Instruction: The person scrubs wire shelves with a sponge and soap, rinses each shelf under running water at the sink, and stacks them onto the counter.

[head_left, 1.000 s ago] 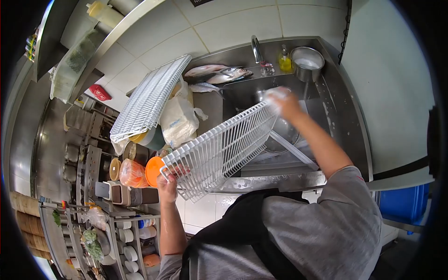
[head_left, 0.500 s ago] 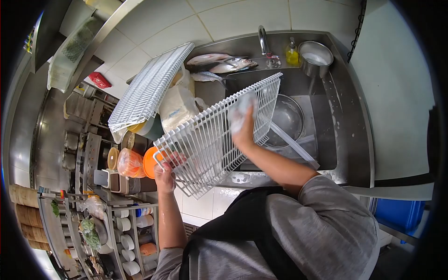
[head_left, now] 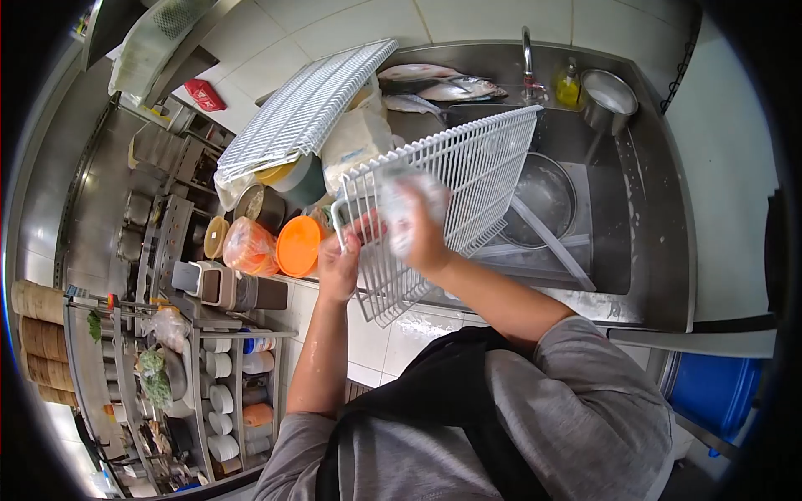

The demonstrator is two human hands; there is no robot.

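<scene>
The steel sink [head_left: 656,250] stands against a tiled wall [head_left: 493,21]. Your left hand [head_left: 338,269] has its fingers clenched around the rack [head_left: 468,132] at its near left corner; your right hand [head_left: 423,234], blurred, grasps a white pad [head_left: 398,204] against its bars. The rack is tilted, held up over the sink's near left side. Past it, a bowl [head_left: 543,196] lies in the sink, and fish [head_left: 464,88] lie left of the tap [head_left: 527,60]. Another shelf [head_left: 309,104] leans farther left.

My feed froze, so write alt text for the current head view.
The left hand holds a white wire rack by one end at a metal sink; the right hand has a blurred white wad against the rack.
</scene>
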